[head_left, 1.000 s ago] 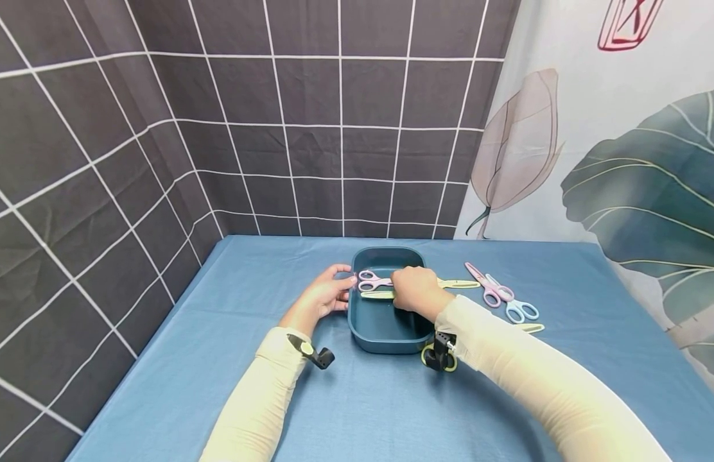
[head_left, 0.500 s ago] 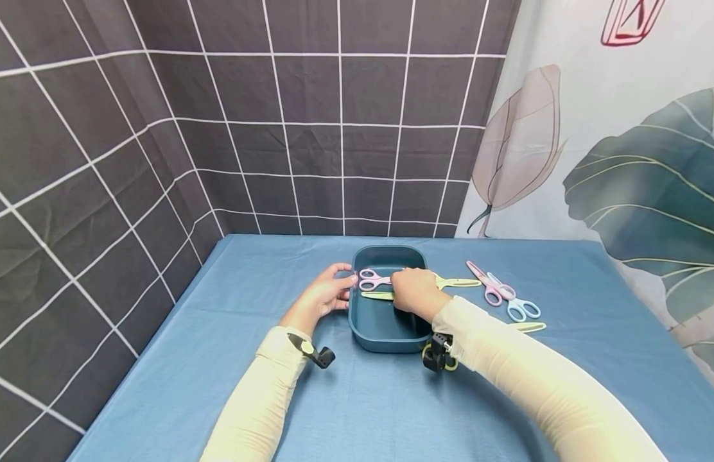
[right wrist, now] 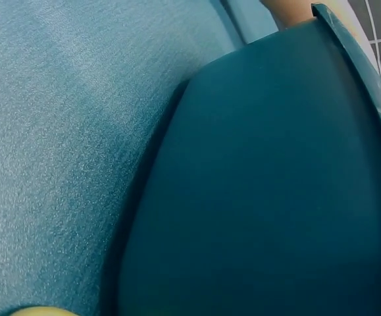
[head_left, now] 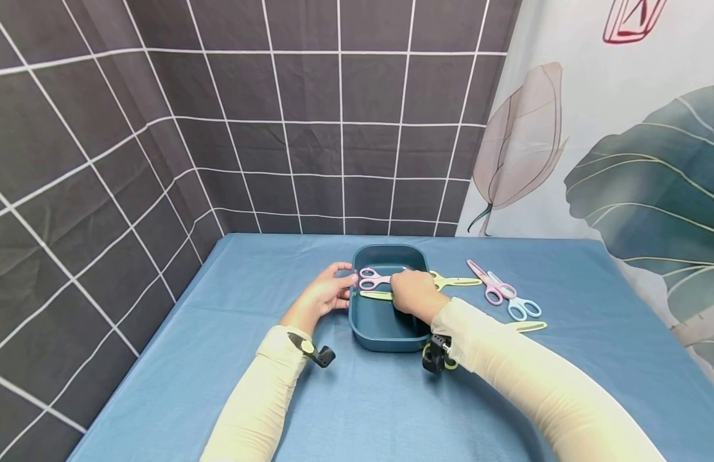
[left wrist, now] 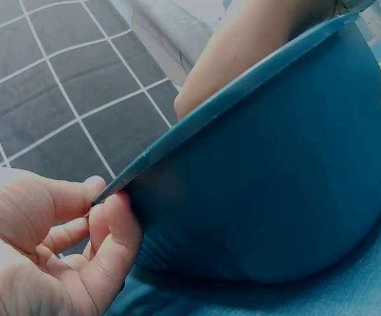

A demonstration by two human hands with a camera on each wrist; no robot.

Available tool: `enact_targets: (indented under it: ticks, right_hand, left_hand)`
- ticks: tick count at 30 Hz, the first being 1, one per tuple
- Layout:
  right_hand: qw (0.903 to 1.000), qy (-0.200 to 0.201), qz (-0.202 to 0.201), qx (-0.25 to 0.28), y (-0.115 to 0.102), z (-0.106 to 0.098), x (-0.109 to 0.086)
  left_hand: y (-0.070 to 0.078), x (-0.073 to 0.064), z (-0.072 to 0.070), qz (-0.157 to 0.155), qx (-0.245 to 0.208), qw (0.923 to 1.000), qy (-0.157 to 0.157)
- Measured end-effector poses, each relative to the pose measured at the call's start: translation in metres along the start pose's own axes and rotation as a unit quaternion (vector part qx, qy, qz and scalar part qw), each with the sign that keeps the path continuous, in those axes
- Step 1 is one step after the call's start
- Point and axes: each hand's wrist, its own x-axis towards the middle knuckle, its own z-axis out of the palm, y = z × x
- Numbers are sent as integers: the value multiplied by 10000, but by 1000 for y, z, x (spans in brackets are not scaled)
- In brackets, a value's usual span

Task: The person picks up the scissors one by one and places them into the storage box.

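Two hands meet at the tray (head_left: pixel 386 333): left hand (head_left: pixel 325 296) pinches its left rim; right hand (head_left: pixel 411 292), inside, covers scissors (head_left: pixel 373 280), grip indiscernible.

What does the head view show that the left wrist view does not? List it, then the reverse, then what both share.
Only the head view: purple scissors and yellow-green scissors in the tray, the right hand over them, and pink scissors and blue scissors on the blue cloth.
Only the left wrist view: the fingertips at the rim's underside, and the tray's curved outer wall up close.
Both: the left hand at the dark teal tray, and the tiled backdrop.
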Motion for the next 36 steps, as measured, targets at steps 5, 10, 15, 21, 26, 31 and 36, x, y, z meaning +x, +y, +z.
enact_targets:
  ticks: [5,10,15,21,26,31,36]
  right_hand:
    - [10000,-4,-23,38,0,-2,-1]
    - [10000,61,-47,14,0,-2,-1]
    - [10000,64,-27,6,1,-3,0]
    - [9999,105,-11,17,1,-4,0]
    - [9999,94,-37,29,1,-3,1]
    - [9999,98,-51,38,1,-2,2]
    - [9999,100,-51,71,2,0,2]
  left_hand:
    - [0,0,0,2,39,10000,4]
    - [0,0,0,17,8,10000,-23]
    - [1,0,0,23,-18,10000,-60]
    - [2,-1,0,23,0,10000,-34]
    - [2,-1,0,7,-36,10000,-33]
    - [1,0,0,25,-70,10000,-53]
    - [0,0,0,44,-31,10000,-70]
